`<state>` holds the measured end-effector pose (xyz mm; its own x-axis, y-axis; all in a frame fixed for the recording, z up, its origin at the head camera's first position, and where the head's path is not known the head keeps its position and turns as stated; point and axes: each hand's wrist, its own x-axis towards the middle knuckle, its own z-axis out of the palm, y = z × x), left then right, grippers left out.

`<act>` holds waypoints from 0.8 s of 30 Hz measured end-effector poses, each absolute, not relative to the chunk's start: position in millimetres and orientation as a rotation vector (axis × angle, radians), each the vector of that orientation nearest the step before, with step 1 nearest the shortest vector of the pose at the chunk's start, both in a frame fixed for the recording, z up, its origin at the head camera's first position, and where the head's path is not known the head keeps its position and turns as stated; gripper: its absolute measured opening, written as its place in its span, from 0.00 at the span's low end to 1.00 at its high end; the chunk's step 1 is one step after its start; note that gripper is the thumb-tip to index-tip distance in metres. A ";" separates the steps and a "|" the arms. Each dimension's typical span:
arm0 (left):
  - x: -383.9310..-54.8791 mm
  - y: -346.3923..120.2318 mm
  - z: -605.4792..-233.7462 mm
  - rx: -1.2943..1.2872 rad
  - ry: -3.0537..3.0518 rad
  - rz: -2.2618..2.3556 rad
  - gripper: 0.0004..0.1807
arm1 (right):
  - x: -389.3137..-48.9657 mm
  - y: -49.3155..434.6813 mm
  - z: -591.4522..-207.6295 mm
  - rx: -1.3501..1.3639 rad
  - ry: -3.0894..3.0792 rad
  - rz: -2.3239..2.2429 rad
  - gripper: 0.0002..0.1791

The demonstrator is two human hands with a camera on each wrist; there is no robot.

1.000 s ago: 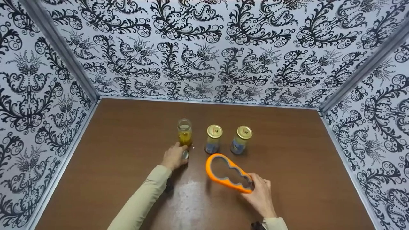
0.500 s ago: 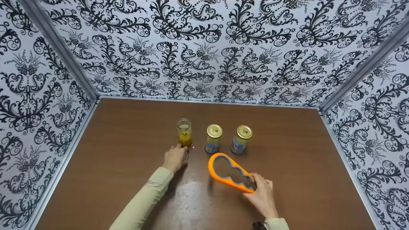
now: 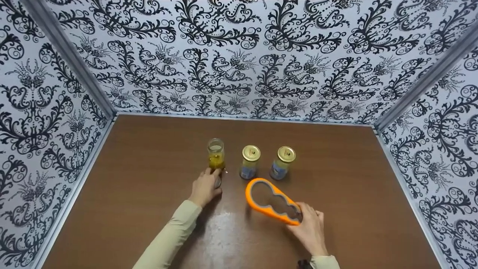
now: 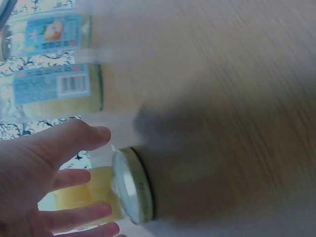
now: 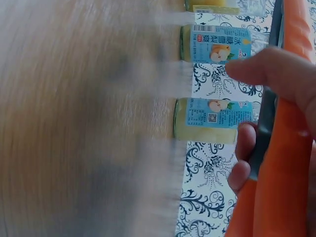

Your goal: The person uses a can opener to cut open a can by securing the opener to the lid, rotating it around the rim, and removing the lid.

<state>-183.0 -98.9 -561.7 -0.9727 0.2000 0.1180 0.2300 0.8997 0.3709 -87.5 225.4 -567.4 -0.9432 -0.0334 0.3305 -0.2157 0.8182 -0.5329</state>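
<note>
My left hand (image 3: 205, 188) is low over the table, beside the front of an uncapped glass jar (image 3: 216, 160) with yellow contents. A round gold jar lid (image 3: 217, 182) lies flat on the table between its thumb and fingers. In the left wrist view the fingers (image 4: 81, 217) are spread and fairly straight, just above and behind the lid (image 4: 132, 186). My right hand (image 3: 308, 226) grips one end of an orange jar opener (image 3: 257, 207) with a grey scalloped inner edge. The opener is raised above the table, its wide end toward the jars.
Two capped jars with gold lids and blue labels, a middle jar (image 3: 249, 164) and a right jar (image 3: 282, 164), stand upright in a row with the uncapped one. The brown table (image 3: 149, 157) is walled by patterned panels (image 3: 239, 74) at the back and sides.
My right hand has drifted slightly to the right with the jar opener. My left hand has shifted a little over the lid, its fingers still beside the uncapped jar.
</note>
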 end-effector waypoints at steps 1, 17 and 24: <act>-182.4 -97.5 -560.6 -0.343 -2.971 -0.611 0.32 | -87.3 226.3 -567.4 0.181 -2.680 0.830 0.34; -192.8 -69.9 -566.1 -0.438 -2.705 -1.099 0.37 | -85.9 242.8 -563.7 0.080 -2.662 0.793 0.33; -204.7 -59.7 -570.4 -0.502 -2.618 -1.343 0.39 | -86.3 245.4 -562.6 0.070 -2.634 0.775 0.33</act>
